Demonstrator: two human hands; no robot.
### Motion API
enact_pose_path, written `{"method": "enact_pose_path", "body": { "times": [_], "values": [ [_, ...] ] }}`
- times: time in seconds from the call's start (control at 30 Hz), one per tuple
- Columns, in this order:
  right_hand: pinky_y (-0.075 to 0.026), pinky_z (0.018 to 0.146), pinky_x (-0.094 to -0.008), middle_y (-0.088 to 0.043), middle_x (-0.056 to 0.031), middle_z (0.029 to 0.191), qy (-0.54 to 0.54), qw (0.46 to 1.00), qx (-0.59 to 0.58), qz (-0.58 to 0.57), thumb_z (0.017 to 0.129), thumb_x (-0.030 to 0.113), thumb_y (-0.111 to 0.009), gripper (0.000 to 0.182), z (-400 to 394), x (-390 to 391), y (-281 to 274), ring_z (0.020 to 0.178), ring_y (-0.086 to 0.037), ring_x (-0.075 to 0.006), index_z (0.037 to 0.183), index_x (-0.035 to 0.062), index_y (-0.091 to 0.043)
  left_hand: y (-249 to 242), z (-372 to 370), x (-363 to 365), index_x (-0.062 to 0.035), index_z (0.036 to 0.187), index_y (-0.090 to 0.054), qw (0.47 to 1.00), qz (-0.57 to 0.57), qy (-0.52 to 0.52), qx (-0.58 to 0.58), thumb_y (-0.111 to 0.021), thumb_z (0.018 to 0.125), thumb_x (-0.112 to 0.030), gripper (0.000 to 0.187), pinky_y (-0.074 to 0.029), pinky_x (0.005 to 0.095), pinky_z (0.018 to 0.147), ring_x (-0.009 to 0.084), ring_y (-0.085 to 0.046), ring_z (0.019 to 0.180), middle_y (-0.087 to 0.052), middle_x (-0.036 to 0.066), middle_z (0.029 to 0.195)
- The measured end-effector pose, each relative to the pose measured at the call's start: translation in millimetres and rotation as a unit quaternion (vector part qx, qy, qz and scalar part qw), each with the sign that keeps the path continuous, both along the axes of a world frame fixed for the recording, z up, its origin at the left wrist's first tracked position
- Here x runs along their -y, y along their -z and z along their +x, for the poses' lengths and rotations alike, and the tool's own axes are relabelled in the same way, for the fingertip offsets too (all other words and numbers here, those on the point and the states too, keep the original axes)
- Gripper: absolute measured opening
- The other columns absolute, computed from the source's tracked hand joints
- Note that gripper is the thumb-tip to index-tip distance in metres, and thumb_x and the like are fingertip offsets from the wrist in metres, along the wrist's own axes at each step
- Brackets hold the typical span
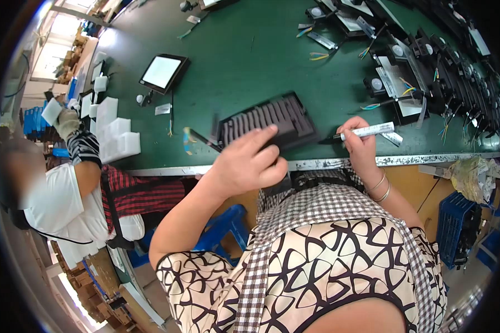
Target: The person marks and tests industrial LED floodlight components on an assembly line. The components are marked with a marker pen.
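A black floodlight (264, 121) with a ribbed back lies finned side up at the front of the green table. My left hand (253, 162) is closed at its near edge, index finger stretched over the back; the thumb is hidden. A short cable with coloured wire ends (190, 139) sticks out on its left, slightly blurred. To the right, my right hand (361, 141) pinches a white marker pen (375, 130). Its dark tip points left, close to the floodlight's right corner. Just beyond the pen lies a small label tag (393, 137).
Another floodlight (164, 72) rests face up at the left. Many more floodlights with sensors and wires (405, 83) crowd the right side. White foam blocks (116, 133) stand by a co-worker (66, 194) on the left. A blue crate (456, 227) sits low at the right.
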State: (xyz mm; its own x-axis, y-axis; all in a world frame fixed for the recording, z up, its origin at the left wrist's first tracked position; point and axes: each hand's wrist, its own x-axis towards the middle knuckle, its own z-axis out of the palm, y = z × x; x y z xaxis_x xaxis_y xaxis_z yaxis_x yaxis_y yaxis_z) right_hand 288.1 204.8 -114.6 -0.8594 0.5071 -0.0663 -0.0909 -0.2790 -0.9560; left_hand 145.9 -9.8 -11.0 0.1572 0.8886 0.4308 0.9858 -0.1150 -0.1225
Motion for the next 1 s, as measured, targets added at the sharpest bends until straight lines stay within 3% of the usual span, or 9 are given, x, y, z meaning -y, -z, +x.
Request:
{"method": "enact_pose_path", "body": {
  "times": [0.1,0.27,0.7,0.77,0.83,0.9,0.97,1.0],
  "values": [
    [-0.021,0.044,-0.0162,-0.046,0.0067,0.067,0.009,1.0,-0.012,-0.021,0.084,0.009,-0.056,0.004,0.0,0.2,6.0,0.053,-0.032,0.0016,0.082,0.006,-0.054,42.9,20.9,24.0,-0.0142,0.08,-0.049,0.999,0.006,0.032,0.013,-0.065,0.066,-0.008,0.021,-0.054,0.0371,0.081,0.0275,-0.06,0.095,-0.053,0.003,0.077],
    [-0.022,0.046,-0.016,-0.047,0.006,0.069,-0.008,1.0,-0.005,-0.014,0.084,0.009,-0.055,0.003,-2.2,0.7,4.7,0.054,-0.031,0.0018,0.082,0.0058,-0.055,60.9,32.6,37.7,-0.0119,0.083,-0.052,0.999,-0.014,-0.011,0.048,-0.063,0.069,-0.009,0.018,-0.049,0.0381,0.091,0.0267,-0.057,0.104,-0.056,0.003,0.085],
    [-0.022,0.045,-0.0159,-0.046,0.0063,0.067,-0.022,1.0,0.01,-0.005,0.084,0.01,-0.057,0.004,-3.7,1.4,7.0,0.053,-0.032,0.0015,0.083,0.006,-0.055,57.9,32.4,39.2,-0.0116,0.078,-0.055,0.997,-0.007,-0.033,0.073,-0.062,0.068,-0.008,0.012,-0.049,0.0379,0.091,0.0248,-0.057,0.104,-0.057,0.002,0.086],
    [-0.022,0.044,-0.0162,-0.046,0.0065,0.066,-0.019,1.0,0.014,-0.001,0.084,0.01,-0.057,0.005,-2.8,-0.9,7.3,0.052,-0.032,0.0014,0.083,0.0061,-0.055,37.9,18.7,30.5,-0.0088,0.078,-0.057,0.992,0.028,-0.046,0.115,-0.062,0.066,-0.008,0.013,-0.05,0.0399,0.087,0.0279,-0.06,0.092,-0.059,0.005,0.082],
    [-0.022,0.044,-0.0164,-0.046,0.0063,0.066,-0.021,1.0,0.014,0.012,0.084,0.01,-0.056,0.005,-3.5,0.2,4.8,0.052,-0.032,0.0012,0.082,0.0061,-0.054,7.6,-7.7,25.6,-0.0065,0.08,-0.059,0.96,0.052,-0.088,0.26,-0.064,0.064,-0.006,0.017,-0.051,0.0388,0.084,0.0247,-0.062,0.083,-0.06,0.006,0.077],
    [-0.023,0.046,-0.0164,-0.046,0.006,0.067,-0.029,0.999,0.026,0.008,0.084,0.009,-0.056,0.005,-1.6,-0.9,2.4,0.054,-0.033,0.0007,0.082,0.006,-0.054,-7.1,-38.3,19.0,-0.0049,0.082,-0.059,0.903,0.172,-0.191,0.344,-0.065,0.069,-0.004,0.014,-0.051,0.0355,0.081,0.0196,-0.061,0.076,-0.061,0.004,0.075],
    [-0.027,0.05,-0.017,-0.048,0.0051,0.069,-0.027,0.999,0.032,0.021,0.083,0.007,-0.055,0.003,-0.7,-1.2,1.0,0.058,-0.036,-0.0008,0.081,0.0056,-0.054,-18.8,-80.1,23.0,-0.0041,0.085,-0.059,0.768,0.177,-0.396,0.471,-0.064,0.078,-0.005,0.009,-0.05,0.0307,0.075,0.0142,-0.06,0.078,-0.062,0.002,0.079],
    [-0.028,0.051,-0.0173,-0.048,0.0047,0.07,-0.023,0.999,0.028,0.025,0.083,0.006,-0.055,0.003,-0.8,-1.3,1.1,0.06,-0.037,-0.0012,0.08,0.0055,-0.054,-16.9,-112.3,32.3,-0.0047,0.089,-0.059,0.684,0.177,-0.418,0.571,-0.066,0.078,-0.005,0.013,-0.048,0.0284,0.07,0.013,-0.059,0.076,-0.061,0.001,0.081]
  ]
}}
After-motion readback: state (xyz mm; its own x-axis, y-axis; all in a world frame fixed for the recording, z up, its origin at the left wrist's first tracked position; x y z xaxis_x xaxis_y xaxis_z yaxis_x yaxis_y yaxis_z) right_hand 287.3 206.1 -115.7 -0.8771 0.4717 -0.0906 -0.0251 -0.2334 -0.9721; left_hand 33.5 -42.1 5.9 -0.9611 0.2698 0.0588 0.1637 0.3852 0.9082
